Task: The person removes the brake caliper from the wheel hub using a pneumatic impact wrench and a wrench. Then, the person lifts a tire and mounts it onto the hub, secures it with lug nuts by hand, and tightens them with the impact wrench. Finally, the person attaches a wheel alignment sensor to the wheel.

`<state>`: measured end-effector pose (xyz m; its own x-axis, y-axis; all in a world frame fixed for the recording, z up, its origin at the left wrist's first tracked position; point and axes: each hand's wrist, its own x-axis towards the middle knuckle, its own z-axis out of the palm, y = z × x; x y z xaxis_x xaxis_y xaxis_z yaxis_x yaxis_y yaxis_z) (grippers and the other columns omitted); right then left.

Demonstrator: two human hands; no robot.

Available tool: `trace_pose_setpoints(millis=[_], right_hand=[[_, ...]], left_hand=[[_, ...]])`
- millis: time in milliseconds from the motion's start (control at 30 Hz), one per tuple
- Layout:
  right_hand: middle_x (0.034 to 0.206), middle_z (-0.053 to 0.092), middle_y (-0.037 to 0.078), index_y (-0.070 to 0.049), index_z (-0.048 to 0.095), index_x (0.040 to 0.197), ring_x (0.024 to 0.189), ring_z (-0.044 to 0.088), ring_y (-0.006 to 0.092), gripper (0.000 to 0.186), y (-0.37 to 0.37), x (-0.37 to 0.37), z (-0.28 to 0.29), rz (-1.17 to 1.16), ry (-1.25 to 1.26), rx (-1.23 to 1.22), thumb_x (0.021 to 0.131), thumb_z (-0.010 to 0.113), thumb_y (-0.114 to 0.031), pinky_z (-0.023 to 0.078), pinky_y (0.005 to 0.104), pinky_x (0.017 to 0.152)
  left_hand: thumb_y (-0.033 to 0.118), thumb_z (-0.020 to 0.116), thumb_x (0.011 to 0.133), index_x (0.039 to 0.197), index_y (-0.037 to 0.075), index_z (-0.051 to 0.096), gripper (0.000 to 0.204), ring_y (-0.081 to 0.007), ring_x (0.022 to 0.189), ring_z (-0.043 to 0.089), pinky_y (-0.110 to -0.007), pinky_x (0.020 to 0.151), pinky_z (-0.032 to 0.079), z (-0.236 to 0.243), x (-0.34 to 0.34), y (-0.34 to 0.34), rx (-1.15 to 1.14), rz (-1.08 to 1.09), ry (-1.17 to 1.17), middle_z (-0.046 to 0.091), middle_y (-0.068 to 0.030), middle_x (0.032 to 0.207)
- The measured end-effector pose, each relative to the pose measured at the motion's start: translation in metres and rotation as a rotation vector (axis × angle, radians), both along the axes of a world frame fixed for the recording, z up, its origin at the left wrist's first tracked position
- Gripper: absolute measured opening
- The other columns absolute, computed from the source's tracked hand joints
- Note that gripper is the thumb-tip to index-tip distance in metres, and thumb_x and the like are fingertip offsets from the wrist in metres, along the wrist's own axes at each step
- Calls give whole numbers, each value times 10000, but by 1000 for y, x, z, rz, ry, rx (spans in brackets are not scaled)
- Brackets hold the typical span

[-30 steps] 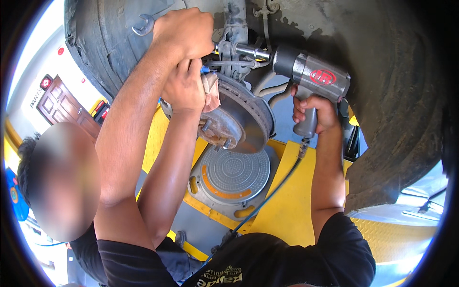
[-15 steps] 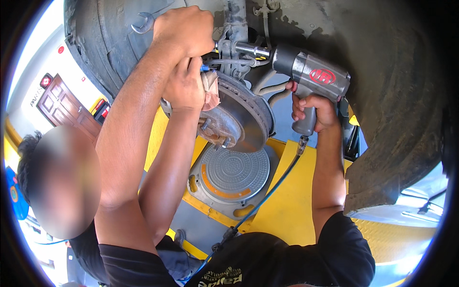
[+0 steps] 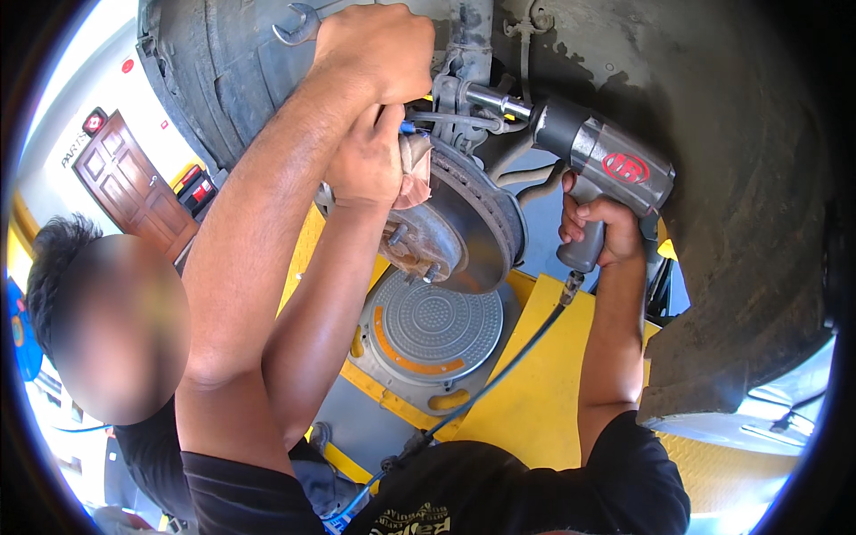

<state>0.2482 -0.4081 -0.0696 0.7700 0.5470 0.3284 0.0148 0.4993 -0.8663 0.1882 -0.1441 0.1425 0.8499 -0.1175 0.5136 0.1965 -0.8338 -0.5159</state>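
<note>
My left hand [image 3: 379, 53] is closed around a wrench [image 3: 303, 25], whose open jaw sticks out on the left beside the strut [image 3: 468, 53]. My right hand [image 3: 608, 227] grips the handle of a grey and black air impact wrench [image 3: 615, 160]. Its long socket [image 3: 497, 101] points left and meets the strut's lower bracket, opposite my left fist. Whatever the wrench's other end sits on is hidden behind that fist. Under my left forearm, a co-worker's hand [image 3: 366, 165] holds a pinkish cloth or paper [image 3: 415, 174] at the edge of the brake disc [image 3: 477, 241].
A blue air hose [image 3: 499, 379] runs from the impact wrench down past my chest. The wheel arch liner [image 3: 749, 223] curves around the right side. Below the disc lies a round turntable plate [image 3: 437, 316] on a yellow and grey lift. A co-worker [image 3: 116, 330] stands close on the left.
The whole view has shifted, so the hands, tools and disc appear farther right and slightly lower on the right side. Both my hands keep their grips, and the socket stays at the bracket.
</note>
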Motion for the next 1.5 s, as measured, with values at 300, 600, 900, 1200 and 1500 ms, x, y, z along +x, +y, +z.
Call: trace_pose_setpoints(millis=[300,600,900,1200,1500], right_hand=[[663,505,43,42,549,1363,509,502,158,674,-9,-2,-5,29,-25,56,728,641,-166,485,348,589],[633,546,85,73,600,1312,481,529,189,731,-29,-47,-60,-45,128,132,626,669,-168,488,364,560],[669,577,76,69,599,1332,503,542,170,651,2,-26,-81,24,129,137,705,661,-95,494,323,560],[699,614,77,67,611,1299,551,601,162,593,-15,7,-68,8,-219,-70,730,667,-87,508,307,562],[709,614,85,54,602,1307,562,597,165,598,-13,-15,-67,66,18,-23,736,693,-98,513,311,597]], left_hand=[[183,691,754,1008,67,794,297,-385,988,754,-492,841,620,3,-3,1,-28,-9,42,773,-168,1023],[211,729,771,1039,74,803,310,-373,1014,753,-481,857,620,6,-1,-4,-2,70,90,776,-162,1061],[227,649,805,1017,38,783,314,-423,1038,725,-514,907,594,5,-2,-2,-24,42,54,747,-217,1057],[165,649,817,1091,54,787,327,-365,1082,737,-471,934,596,23,14,16,16,-15,161,761,-204,1116],[153,640,854,1221,68,757,395,-340,1187,705,-497,995,577,38,30,8,43,295,488,723,-149,1303]])
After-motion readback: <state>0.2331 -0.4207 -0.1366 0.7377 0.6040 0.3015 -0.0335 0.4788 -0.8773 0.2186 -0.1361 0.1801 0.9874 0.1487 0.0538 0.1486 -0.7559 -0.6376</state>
